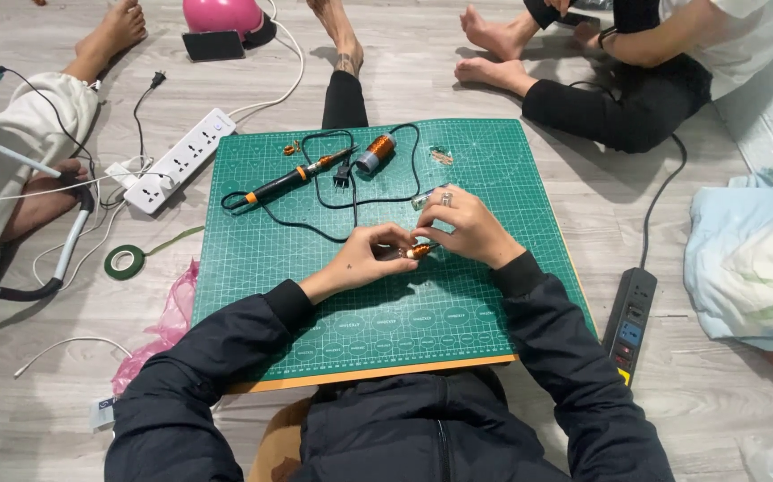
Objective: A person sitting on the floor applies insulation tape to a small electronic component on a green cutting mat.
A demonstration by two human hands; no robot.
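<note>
Both of my hands meet over the middle of a green cutting mat [315, 295]. My left hand [364, 259] pinches a small part wound with copper wire [419, 252] from the left. From the right, my right hand [465, 228] holds the same part and wears a ring. Just beyond my right fingers a small clear tube [424, 197] lies on the mat. Farther back on the mat rest a black and orange soldering iron [293, 179] with its black cord and plug, and a spool of copper wire [375, 153].
A white power strip [181, 161] lies left of the mat, with a roll of green tape [124, 261] and pink plastic [168, 326] nearer me. A black power strip [632, 321] is at the right. Other people sit on the floor at the back and left.
</note>
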